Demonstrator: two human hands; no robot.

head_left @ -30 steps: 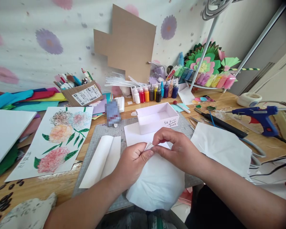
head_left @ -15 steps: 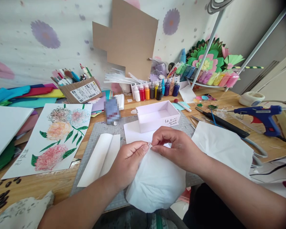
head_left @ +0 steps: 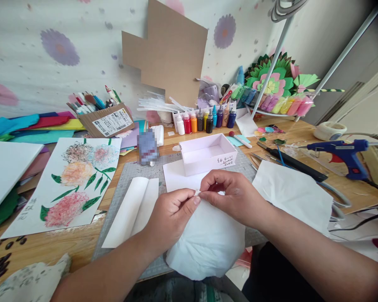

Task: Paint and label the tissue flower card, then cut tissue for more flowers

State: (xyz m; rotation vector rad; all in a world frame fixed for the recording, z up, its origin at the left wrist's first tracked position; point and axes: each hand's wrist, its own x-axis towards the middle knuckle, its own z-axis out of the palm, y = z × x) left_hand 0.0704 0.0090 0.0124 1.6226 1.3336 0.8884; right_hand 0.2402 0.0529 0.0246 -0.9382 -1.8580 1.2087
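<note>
A thin, creased sheet of white tissue paper (head_left: 209,241) hangs over the mat's front edge, its lower part bulging toward me. My left hand (head_left: 176,214) pinches its upper tip between thumb and forefinger. Right beside it, my right hand (head_left: 223,191) is closed on the same tip, which is small and twisted between the fingers. Just beyond my hands stands an open white box (head_left: 208,157) with handwriting on its side, on a flat white sheet (head_left: 178,174). To the left lies a folded white paper (head_left: 132,209), and to the right another crinkled white sheet (head_left: 292,193).
A grey cutting mat (head_left: 116,199) covers the middle of the wooden table. Left is a flower painting (head_left: 72,180); behind are a pen box (head_left: 103,115) and paint bottles (head_left: 204,119). A blue glue gun (head_left: 343,151) and a black tool (head_left: 292,163) lie right.
My left fingertips have shifted slightly at the pinched tip of the tissue paper, the thumb now a little lower. The right hand keeps its pinch, and the paper hangs much as before.
</note>
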